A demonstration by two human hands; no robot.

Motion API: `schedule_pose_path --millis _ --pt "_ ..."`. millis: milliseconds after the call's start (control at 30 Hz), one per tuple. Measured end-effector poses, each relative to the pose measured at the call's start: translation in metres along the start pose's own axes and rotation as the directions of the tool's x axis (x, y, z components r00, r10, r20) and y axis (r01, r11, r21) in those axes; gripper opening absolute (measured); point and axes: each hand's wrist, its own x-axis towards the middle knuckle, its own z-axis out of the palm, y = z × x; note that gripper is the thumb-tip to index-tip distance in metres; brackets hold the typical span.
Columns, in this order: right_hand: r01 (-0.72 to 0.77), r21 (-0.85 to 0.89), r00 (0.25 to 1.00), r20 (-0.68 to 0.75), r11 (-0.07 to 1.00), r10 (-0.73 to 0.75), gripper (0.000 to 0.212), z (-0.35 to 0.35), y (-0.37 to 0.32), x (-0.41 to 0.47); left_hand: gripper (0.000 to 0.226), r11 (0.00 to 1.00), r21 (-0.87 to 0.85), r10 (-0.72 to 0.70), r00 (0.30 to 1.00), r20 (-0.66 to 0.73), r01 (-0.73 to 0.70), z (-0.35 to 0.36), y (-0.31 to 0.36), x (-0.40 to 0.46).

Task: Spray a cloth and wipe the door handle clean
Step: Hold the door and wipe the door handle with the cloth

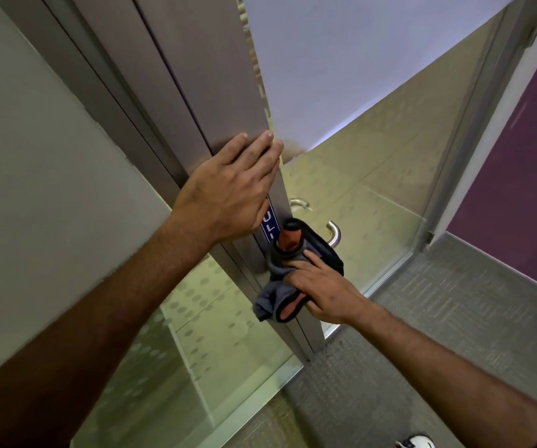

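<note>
Wrapping the near end of the door handle (333, 236), a grey cloth (293, 270) with orange patches covers most of the lever, so that only the curved metal tip shows past the fabric on the far side of the door edge (235, 92). A loose fold of the cloth hangs down below, against the metal edge strip. The right hand (320, 291) presses the cloth onto the handle from the near side: its fingers lie close together and bent over the fabric, with the index finger stretched along the top of the bundle, clamping the cloth against the lever. A second, smaller metal handle end (299, 203) shows just above, partly behind the door edge.

The left hand (231, 192) rests flat on the door edge above the handle, fingers straight and side by side, palm against the surface, holding nothing. Under its heel a blue sign (268, 226) with white letters is partly covered. The door's glass panel (357, 176) spreads to the right with a frosted band across its upper part, and more glass with a dotted pattern lies lower left. Grey carpet (454, 318) covers the floor below, and a white shoe (417, 442) peeks in at the bottom edge.
</note>
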Motion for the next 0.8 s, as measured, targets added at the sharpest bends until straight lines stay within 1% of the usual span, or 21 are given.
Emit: schedule_pose_path --millis 33,100,133,167,200,233,267,300,333,367,400,467,500,533,567,600,667,700,733,800 --pt "-0.002 0.022 1.0 -0.003 1.0 0.003 0.045 -0.003 -0.002 -0.001 0.075 1.0 -0.002 0.001 1.0 0.003 -0.001 0.0 0.0 -0.001" --pt "-0.057 0.143 0.994 -0.087 0.988 0.07 0.046 -0.006 -0.005 -0.006 0.075 1.0 -0.007 0.003 1.0 -0.003 -0.003 0.0 -0.001 -0.002" --pt "-0.104 0.249 0.978 -0.148 0.963 0.144 0.046 -0.008 -0.007 -0.009 0.074 1.0 -0.013 0.004 1.0 -0.01 -0.004 0.0 -0.001 -0.003" --pt "-0.163 0.389 0.945 -0.203 0.907 0.256 0.044 -0.015 -0.01 -0.013 0.074 1.0 -0.017 0.006 1.0 -0.015 -0.006 0.0 -0.002 -0.003" --pt "-0.218 0.554 0.887 -0.231 0.804 0.4 0.041 -0.024 -0.014 -0.015 0.074 1.0 -0.018 0.007 1.0 -0.009 -0.007 0.0 -0.003 -0.003" --pt "-0.242 0.705 0.818 -0.222 0.667 0.531 0.038 -0.036 -0.019 -0.016 0.074 1.0 -0.021 0.007 1.0 0.003 -0.007 0.0 -0.003 -0.003" --pt "-0.215 0.822 0.758 -0.199 0.527 0.621 0.036 -0.05 -0.025 -0.015 0.075 0.999 -0.035 0.005 1.0 0.017 -0.005 0.0 -0.003 -0.003" --pt "-0.164 0.896 0.711 -0.182 0.412 0.679 0.035 -0.064 -0.029 -0.012 0.075 0.998 -0.06 0.002 1.0 0.027 0.0 -0.001 -0.003 -0.002" --pt "-0.106 0.938 0.674 -0.176 0.33 0.718 0.033 -0.078 -0.03 -0.008 0.075 0.997 -0.083 -0.002 0.999 0.037 0.005 -0.003 -0.003 -0.001" --pt "-0.055 0.961 0.642 -0.173 0.269 0.747 0.029 -0.091 -0.03 -0.005 0.075 0.994 -0.105 -0.008 0.999 0.042 0.012 -0.005 -0.003 -0.001" --pt "-0.026 0.973 0.62 -0.165 0.231 0.767 0.025 -0.103 -0.029 -0.003 0.076 0.991 -0.135 -0.018 0.999 0.043 0.023 -0.006 -0.003 -0.001" --pt "-0.028 0.977 0.599 -0.152 0.21 0.787 0.022 -0.126 -0.027 0.002 0.075 0.964 -0.258 -0.064 0.998 0.014 0.065 -0.011 -0.002 -0.002" --pt "-0.039 0.979 0.595 -0.137 0.199 0.792 0.021 -0.135 -0.026 0.002 0.074 0.93 -0.357 -0.102 0.995 -0.009 0.092 -0.015 0.0 -0.003" --pt "-0.05 0.981 0.598 -0.12 0.187 0.792 0.021 -0.143 -0.024 0.002 0.073 0.876 -0.468 -0.146 0.989 -0.02 0.12 -0.017 0.003 -0.004" --pt "-0.061 0.983 0.603 -0.102 0.173 0.791 0.021 -0.149 -0.021 0.0 0.072 0.798 -0.584 -0.192 0.981 -0.017 0.146 -0.022 0.007 -0.006" --pt "-0.07 0.986 0.607 -0.075 0.148 0.791 0.021 -0.155 -0.019 -0.002 0.07 0.694 -0.698 -0.241 0.97 0.003 0.175 -0.025 0.013 -0.007" --pt "-0.085 0.992 0.63 -0.018 0.092 0.777 0.021 -0.163 -0.013 -0.007 0.065 0.427 -0.87 -0.339 0.935 0.1 0.248 -0.03 0.032 -0.012" --pt "-0.082 0.994 0.658 0.0 0.072 0.753 0.022 -0.165 -0.01 -0.01 0.064 0.292 -0.914 -0.369 0.915 0.163 0.281 -0.03 0.042 -0.013" --pt "-0.077 0.996 0.688 0.014 0.054 0.726 0.027 -0.167 -0.007 -0.014 0.066 0.186 -0.935 -0.382 0.899 0.216 0.303 -0.03 0.053 -0.013" --pt "-0.067 0.997 0.74 0.03 0.029 0.672 0.042 -0.171 0.0 -0.02 0.075 0.049 -0.941 -0.378 0.879 0.292 0.334 -0.029 0.075 -0.009"
